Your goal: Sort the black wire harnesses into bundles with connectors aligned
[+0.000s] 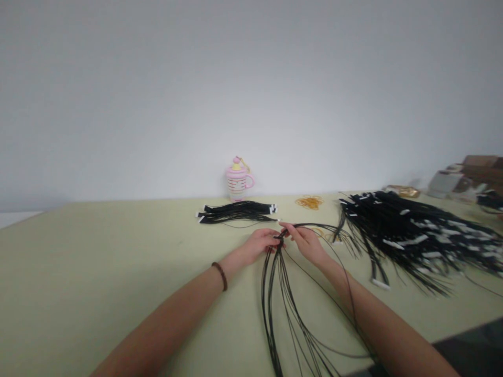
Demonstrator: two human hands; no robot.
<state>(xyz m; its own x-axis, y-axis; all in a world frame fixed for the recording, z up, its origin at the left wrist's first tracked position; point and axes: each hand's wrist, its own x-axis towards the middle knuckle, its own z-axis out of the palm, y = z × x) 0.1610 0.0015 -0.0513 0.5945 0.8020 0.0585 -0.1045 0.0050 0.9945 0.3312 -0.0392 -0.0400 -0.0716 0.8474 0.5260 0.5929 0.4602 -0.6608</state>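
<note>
My left hand (260, 245) and my right hand (305, 242) meet at the middle of the pale green table (98, 272), both pinching the top of a bunch of thin black cords (280, 293). The cords hang down from my fingers toward the near edge and fan out between my forearms. A dark bead bracelet (220, 275) circles my left wrist. A finished bundle of black cords with white tags (238, 211) lies just beyond my hands.
A large heap of black cords with white tags (416, 235) covers the table's right side. Yellow rubber bands (309, 201) lie behind it, near a pink and white mug (237, 180) at the wall. Boxes (467, 175) stand far right.
</note>
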